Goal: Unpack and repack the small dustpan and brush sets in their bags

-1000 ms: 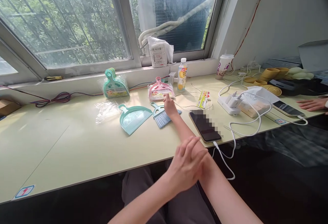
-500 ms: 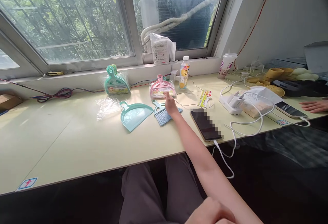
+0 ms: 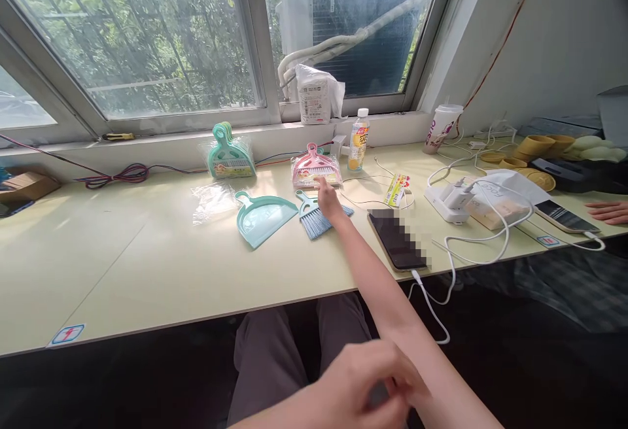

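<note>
My right hand (image 3: 328, 201) reaches out over the blue-bristled brush (image 3: 318, 223), covering part of its head. Its fingers look curled, with one tip close to the wrapped pink dustpan-and-brush set (image 3: 315, 171). What they hold, if anything, I cannot make out. In the foreground my left hand (image 3: 363, 380) curls loosely in front of my right forearm, with nothing visible inside. Whether it touches the forearm is unclear. A mint-green dustpan (image 3: 265, 216) lies left of the brush. Behind it stand wrapped green dustpan-and-brush sets (image 3: 230, 157), near a crumpled clear wrapper (image 3: 210, 201).
Right of my hand lie a phone (image 3: 397, 239) on a cable and a small colourful card (image 3: 396, 189). A bottle (image 3: 358, 140) and a cup (image 3: 440, 129) stand behind. Farther right are a power strip (image 3: 447, 203), another phone (image 3: 566, 216) and another person's hand (image 3: 608, 212).
My left hand has risen into view and moved up and left, in front of my right forearm. My right hand stays over the brush. The view has shifted slightly.
</note>
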{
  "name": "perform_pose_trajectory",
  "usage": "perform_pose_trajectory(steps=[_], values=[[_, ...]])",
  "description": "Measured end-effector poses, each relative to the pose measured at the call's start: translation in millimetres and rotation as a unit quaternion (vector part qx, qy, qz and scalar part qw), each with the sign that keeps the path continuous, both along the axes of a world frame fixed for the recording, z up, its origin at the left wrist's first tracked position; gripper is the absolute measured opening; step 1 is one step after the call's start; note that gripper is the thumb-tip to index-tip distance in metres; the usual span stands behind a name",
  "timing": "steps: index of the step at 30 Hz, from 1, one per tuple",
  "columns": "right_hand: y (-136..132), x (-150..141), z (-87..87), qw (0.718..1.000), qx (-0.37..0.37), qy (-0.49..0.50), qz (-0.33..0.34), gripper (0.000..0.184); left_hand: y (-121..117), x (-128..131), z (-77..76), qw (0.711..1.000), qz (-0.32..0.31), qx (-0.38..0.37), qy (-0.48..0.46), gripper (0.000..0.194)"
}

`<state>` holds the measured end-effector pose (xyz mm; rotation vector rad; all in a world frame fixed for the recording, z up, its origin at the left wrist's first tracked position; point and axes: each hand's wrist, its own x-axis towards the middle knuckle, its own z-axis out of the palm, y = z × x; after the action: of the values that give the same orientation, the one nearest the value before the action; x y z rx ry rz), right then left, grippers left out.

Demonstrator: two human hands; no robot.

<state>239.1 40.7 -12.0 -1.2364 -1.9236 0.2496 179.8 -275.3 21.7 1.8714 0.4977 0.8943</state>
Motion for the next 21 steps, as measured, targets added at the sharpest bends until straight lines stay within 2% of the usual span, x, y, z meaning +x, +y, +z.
perform_pose_trajectory(steps=[2,4,6,8,9,11,13,15,18,21], values=[[-1.0,-1.7,1.8,0.998,-0.017,-0.044,-0.049,0.049,42.0,-26.4,17.5,0.989,0.150,0.012,0.012,0.021],[-2.8,-4.7,3.5,0.990,-0.025,-0.099,-0.102,0.036,94.5,-61.7,26.1,0.951,0.295,0.073,0.055,0.020],[-5.4,-8.9,4.3,0.978,-0.041,-0.160,-0.128,0.025,148.9,-103.6,25.8,0.878,0.440,0.137,0.128,0.019],[-8.1,-14.0,3.9,0.967,-0.058,-0.211,-0.130,0.030,196.6,-146.6,19.5,0.793,0.552,0.154,0.207,0.026],[-9.2,-16.7,3.3,0.963,-0.063,-0.228,-0.130,0.033,216.1,-166.4,15.0,0.758,0.584,0.147,0.250,0.029],[-10.6,-21.4,2.0,0.958,-0.069,-0.245,-0.130,0.032,245.5,-198.7,4.6,0.714,0.617,0.107,0.312,0.035],[-10.5,-24.3,1.3,0.959,-0.085,-0.239,-0.125,0.029,263.8,-219.4,-6.5,0.711,0.615,0.063,0.336,0.037],[-9.3,-25.1,1.7,0.962,-0.107,-0.222,-0.116,0.027,274.1,-229.5,-17.2,0.733,0.599,0.011,0.322,0.034],[-8.3,-24.6,5.8,0.971,-0.113,-0.176,-0.118,0.025,280.0,-231.6,-29.6,0.748,0.601,-0.024,0.280,0.039],[-11.6,-26.9,12.6,0.982,-0.079,-0.119,-0.122,0.023,278.4,-225.8,-35.4,0.757,0.602,-0.018,0.254,0.051]])
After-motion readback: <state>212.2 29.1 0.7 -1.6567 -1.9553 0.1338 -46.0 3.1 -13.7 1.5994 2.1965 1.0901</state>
